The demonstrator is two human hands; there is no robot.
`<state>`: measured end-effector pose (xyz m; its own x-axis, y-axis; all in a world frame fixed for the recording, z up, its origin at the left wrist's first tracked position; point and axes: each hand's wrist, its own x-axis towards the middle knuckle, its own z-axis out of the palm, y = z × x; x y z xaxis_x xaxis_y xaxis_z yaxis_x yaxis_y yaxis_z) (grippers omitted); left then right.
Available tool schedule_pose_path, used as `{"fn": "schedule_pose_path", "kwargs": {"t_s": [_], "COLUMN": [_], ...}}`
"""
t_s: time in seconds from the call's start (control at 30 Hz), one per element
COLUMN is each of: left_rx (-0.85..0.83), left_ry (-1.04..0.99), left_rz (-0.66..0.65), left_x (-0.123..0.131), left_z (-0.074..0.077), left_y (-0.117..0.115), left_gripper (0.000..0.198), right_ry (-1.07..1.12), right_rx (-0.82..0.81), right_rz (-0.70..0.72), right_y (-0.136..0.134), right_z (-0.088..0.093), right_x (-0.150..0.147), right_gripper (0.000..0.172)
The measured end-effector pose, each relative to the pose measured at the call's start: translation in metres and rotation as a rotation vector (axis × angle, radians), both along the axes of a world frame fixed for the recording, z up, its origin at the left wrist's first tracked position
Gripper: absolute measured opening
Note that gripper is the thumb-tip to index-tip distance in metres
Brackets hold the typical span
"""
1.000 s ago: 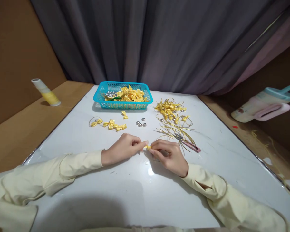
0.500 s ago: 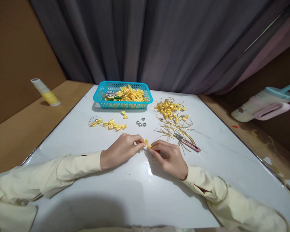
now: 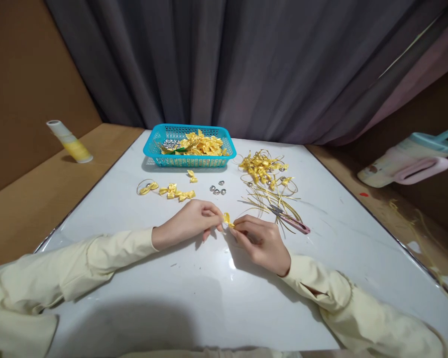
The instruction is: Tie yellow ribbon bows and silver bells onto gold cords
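Observation:
A small yellow ribbon bow [image 3: 227,220] is pinched between the thumb and fingers of my right hand [image 3: 264,243], held low above the white table. My left hand [image 3: 194,223] is closed at the bow's left edge, fingertips pressed together; what lies between them is too small to make out. Several silver heart-shaped beads [image 3: 217,191] lie just beyond my hands. Farther left are loose yellow bows [image 3: 171,191] and a bow on a gold wire loop [image 3: 148,188]. Pink-handled scissors [image 3: 291,221] rest on gold wire pieces [image 3: 259,199] to the right.
A blue basket [image 3: 189,161] with yellow bows and silver beads stands at the back. Right of it lies a pile of yellow bows on gold loops [image 3: 261,166]. A ribbon-wound tube [image 3: 70,141] stands left, and a tumbler with a pink handle [image 3: 406,159] sits right.
My left hand has turned and shifted slightly, its fingers regripping beside the bow, so more of the bow shows. My right hand keeps its hold in place.

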<state>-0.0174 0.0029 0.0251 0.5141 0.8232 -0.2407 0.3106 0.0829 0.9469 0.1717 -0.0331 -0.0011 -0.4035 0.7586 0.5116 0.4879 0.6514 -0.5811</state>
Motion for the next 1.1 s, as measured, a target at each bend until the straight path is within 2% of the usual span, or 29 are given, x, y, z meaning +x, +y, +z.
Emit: {"fn": "schedule_pose_path", "kwargs": {"t_s": [0.2, 0.27, 0.37, 0.47, 0.6, 0.83, 1.1], "left_rx": [0.015, 0.015, -0.011, -0.05, -0.075, -0.124, -0.116], "left_ry": [0.042, 0.017, -0.019, -0.062, -0.145, -0.227, -0.278], "left_rz": [-0.079, -0.099, -0.152, -0.202, -0.232, -0.208, -0.222], "left_x": [-0.001, -0.001, -0.002, -0.004, -0.005, -0.005, -0.009], "left_z": [-0.005, -0.006, -0.009, -0.013, -0.015, -0.014, -0.022], "left_y": [-0.001, 0.001, 0.007, 0.015, 0.02, 0.018, 0.022], "left_gripper": [0.028, 0.029, 0.029, 0.029, 0.027, 0.022, 0.022], "right_ry": [0.023, 0.036, 0.142, 0.364, 0.583, 0.759, 0.79], "right_rx": [-0.012, -0.074, -0.35, -0.691, -0.932, -1.087, -1.117], "right_rz": [0.098, 0.126, 0.145, 0.151, 0.17, 0.239, 0.233], "right_y": [-0.001, 0.0, 0.005, 0.012, 0.02, 0.028, 0.03], "right_z": [0.0, 0.001, 0.002, 0.002, 0.0, -0.003, -0.003], "right_x": [0.0, 0.0, 0.002, 0.004, 0.008, 0.011, 0.011], "right_gripper": [0.017, 0.017, 0.019, 0.021, 0.019, 0.014, 0.013]}}
